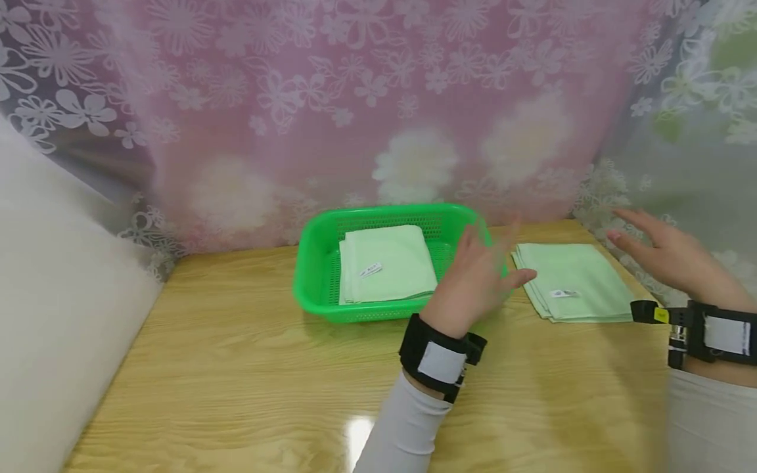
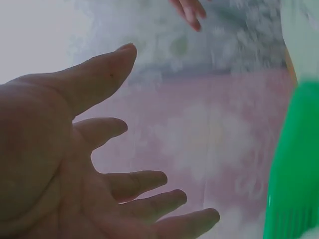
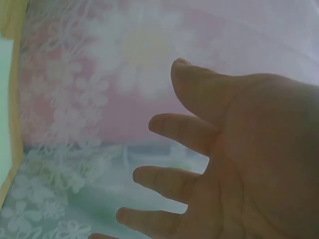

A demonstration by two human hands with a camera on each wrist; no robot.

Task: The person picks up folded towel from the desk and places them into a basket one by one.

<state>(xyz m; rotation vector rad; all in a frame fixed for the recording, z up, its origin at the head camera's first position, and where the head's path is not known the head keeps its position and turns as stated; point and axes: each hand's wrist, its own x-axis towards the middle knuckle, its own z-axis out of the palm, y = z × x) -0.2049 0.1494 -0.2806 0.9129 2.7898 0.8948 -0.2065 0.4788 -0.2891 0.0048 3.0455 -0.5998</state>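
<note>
In the head view a green plastic basket point(image 1: 325, 263) stands at the back of the table with a folded light green towel point(image 1: 390, 263) lying in it, a small white tag on top. My left hand point(image 1: 473, 286), slightly blurred, hovers at the basket's right front corner; its fingers point(image 2: 144, 184) are spread and hold nothing in the left wrist view. A stack of folded light green towels point(image 1: 582, 279) lies on the table right of the basket. Above its right side is my right hand point(image 1: 674, 253), also empty, with fingers point(image 3: 167, 184) extended and apart in the right wrist view.
The wood-patterned table point(image 1: 236, 368) reaches back to a pink floral curtain point(image 1: 331, 118). A white surface point(image 1: 65, 276) borders it on the left, and a pale floral curtain point(image 1: 704, 151) hangs at the right. Each wrist wears a black strap point(image 1: 437, 361).
</note>
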